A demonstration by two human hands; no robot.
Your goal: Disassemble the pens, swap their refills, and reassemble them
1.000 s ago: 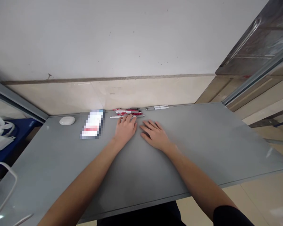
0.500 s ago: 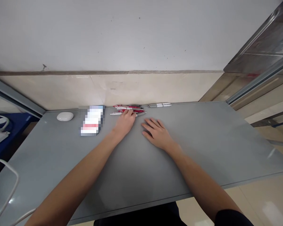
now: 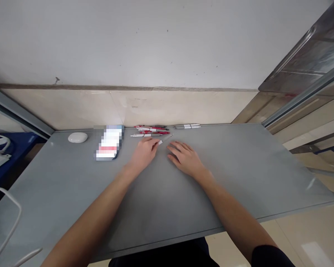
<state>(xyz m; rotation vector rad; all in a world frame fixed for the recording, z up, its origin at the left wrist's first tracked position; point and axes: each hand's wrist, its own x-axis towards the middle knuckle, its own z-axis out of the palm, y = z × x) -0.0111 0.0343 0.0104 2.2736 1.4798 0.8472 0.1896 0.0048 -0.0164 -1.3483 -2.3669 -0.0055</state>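
My left hand [image 3: 144,151] pinches a white and grey pen [image 3: 166,138] whose tip points up and to the right; part of the pen is hidden by the fingers. Just beyond that hand lies a pile of red and white pens [image 3: 153,129], several of them overlapping along the back edge. My right hand [image 3: 185,157] rests palm down with its fingers spread a little, near the pen's tip and holding nothing. Two white and grey pens [image 3: 187,126] lie side by side at the back, to the right of the pile.
A phone [image 3: 109,142] with a blurred screen lies left of the pens. Farther left sits a white rounded object [image 3: 78,137], like a mouse or case. The grey table [image 3: 239,174] meets a tiled wall [image 3: 183,105] at the back. A white cable [image 3: 15,207] hangs at the lower left.
My left hand has drawn back from the pile toward me, bringing a white and grey pen with it. The right hand stays nearly in place.
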